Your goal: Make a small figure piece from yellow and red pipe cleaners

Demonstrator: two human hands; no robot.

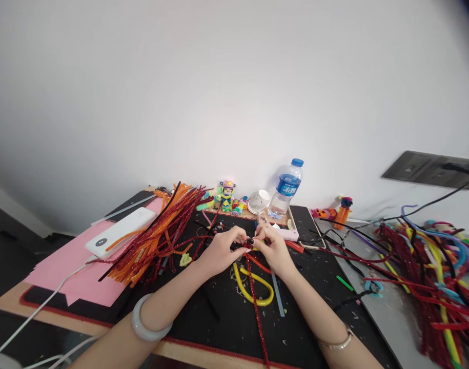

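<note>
Over the black mat (196, 318), my left hand (224, 251) and my right hand (276, 248) meet at the fingertips. Both pinch a red glitter pipe cleaner (257, 307), and its long tail hangs toward the mat's near edge. A small black piece (250, 240) shows between the fingers; its exact form is too small to tell. Just below the hands lies a bent yellow pipe cleaner (271, 296). Beside my right wrist rests a thin translucent stick (278, 294).
At left, a bundle of orange and red pipe cleaners (153, 246) and a white power bank (121, 233) lie on pink sheets (65, 271). A water bottle (286, 189), paper cup (258, 201) and small figure (226, 196) stand by the wall. Tangled pipe cleaners (426, 287) fill the right.
</note>
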